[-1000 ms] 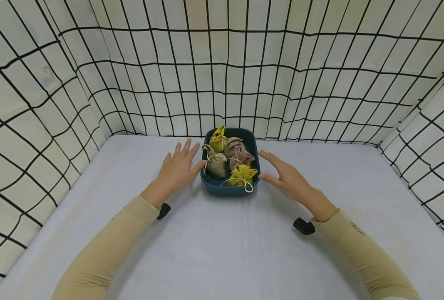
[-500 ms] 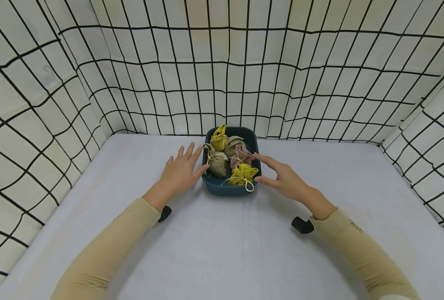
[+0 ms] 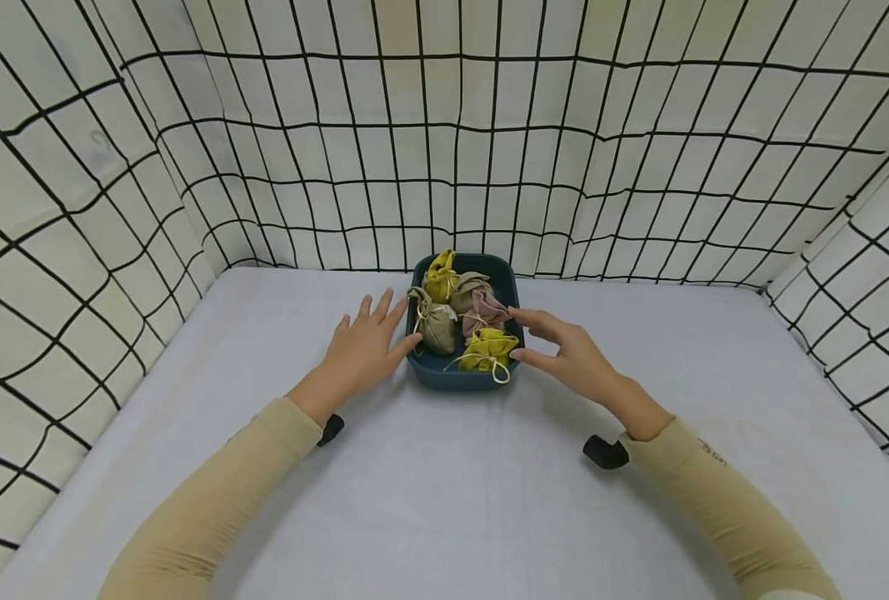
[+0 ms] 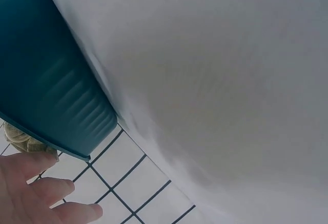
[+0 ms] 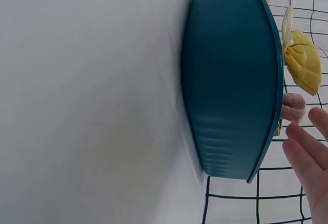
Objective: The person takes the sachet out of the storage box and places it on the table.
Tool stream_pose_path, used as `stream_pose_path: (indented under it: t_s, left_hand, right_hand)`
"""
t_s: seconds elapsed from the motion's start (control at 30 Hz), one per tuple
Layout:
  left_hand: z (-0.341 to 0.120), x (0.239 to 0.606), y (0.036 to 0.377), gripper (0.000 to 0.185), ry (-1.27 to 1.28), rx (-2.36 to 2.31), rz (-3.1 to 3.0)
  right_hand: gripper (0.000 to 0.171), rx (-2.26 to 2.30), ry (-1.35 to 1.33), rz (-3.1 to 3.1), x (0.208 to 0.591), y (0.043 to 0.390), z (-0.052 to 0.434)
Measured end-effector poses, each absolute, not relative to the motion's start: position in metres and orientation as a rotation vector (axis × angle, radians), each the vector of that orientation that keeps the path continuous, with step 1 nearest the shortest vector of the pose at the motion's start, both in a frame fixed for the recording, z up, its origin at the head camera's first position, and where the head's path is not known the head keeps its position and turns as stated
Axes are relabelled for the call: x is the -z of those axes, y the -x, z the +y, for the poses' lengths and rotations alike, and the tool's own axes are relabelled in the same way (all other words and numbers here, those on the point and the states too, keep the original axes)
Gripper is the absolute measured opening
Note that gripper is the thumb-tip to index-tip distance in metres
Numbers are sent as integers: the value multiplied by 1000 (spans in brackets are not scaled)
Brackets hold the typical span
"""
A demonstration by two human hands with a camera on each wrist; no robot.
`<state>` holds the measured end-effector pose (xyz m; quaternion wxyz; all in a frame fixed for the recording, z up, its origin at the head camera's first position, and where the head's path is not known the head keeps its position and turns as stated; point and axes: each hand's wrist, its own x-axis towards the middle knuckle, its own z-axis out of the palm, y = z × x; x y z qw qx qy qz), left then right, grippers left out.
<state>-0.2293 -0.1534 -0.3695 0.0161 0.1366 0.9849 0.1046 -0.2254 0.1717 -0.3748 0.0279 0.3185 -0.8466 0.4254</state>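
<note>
A dark teal plastic bin (image 3: 459, 382) stands on the table close to the back netting. It holds several small drawstring pouches: a yellow pouch (image 3: 440, 277) at the back left, a khaki pouch (image 3: 437, 331) at the left, a beige pouch (image 3: 471, 289), a pink pouch (image 3: 485, 312) and another yellow pouch (image 3: 488, 347) at the front right, its cord looped over the front. Fingers spread, my left hand (image 3: 362, 350) is at the left rim, thumb near the khaki pouch. My right hand (image 3: 581, 360) reaches the right rim with straight fingers, fingertips beside the pink and front yellow pouches.
White cloth covers the table (image 3: 444, 500). Black grid netting (image 3: 455, 182) over pale panels closes off the back and both sides. Black wrist-camera mounts (image 3: 606, 452) show under the sleeves.
My right hand has moved slightly left, its fingertips now over the bin's right rim. My left hand has shifted a little right and nearer. The pouches lie as before.
</note>
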Motion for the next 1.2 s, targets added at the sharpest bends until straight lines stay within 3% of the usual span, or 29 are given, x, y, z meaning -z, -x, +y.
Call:
stream_pose_path:
  t_s: [1.2]
  left_hand:
    - [-156, 371, 230, 74, -468, -268, 3021]
  right_hand:
    - [62, -1258, -1262, -2737, 359, 243, 154]
